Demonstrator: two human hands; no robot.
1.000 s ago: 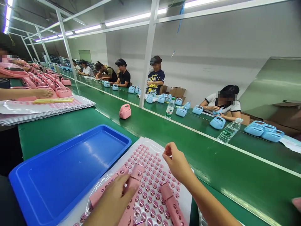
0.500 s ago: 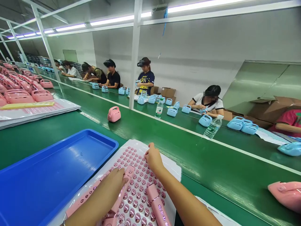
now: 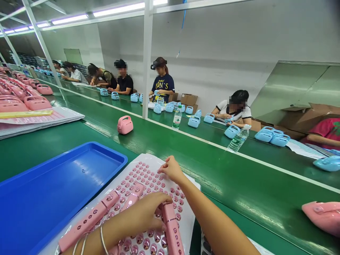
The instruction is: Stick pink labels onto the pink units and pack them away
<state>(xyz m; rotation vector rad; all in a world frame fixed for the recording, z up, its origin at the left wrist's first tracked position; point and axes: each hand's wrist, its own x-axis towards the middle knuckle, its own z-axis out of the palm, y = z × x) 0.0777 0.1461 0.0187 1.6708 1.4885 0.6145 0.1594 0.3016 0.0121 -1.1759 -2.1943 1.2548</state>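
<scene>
Head view looks down on a white sticker sheet covered in rows of round pink stickers, lying on the green bench just right of a blue tray. Three pink bars lie on the sheet: a left bar, a middle bar and a right bar. The left hand rests flat over the sheet with fingers spread, its fingertips touching the top end of the right bar and partly covering the middle one; it pins rather than pinches. The right hand sits at the sheet's far edge with thumb and forefinger drawn together on a sticker there; whether one is lifted between them I cannot tell. Judging from this, the risk is that a peeled sticker folds on itself or clings to the wrong finger, because the pinch is small and the sheet is glossy. The sheet could also drag under the pull if the left hand's pressure slackens, which would shift the loose bars. A pink case stands well apart on the belt, and co-workers sit across it with blue cases.
</scene>
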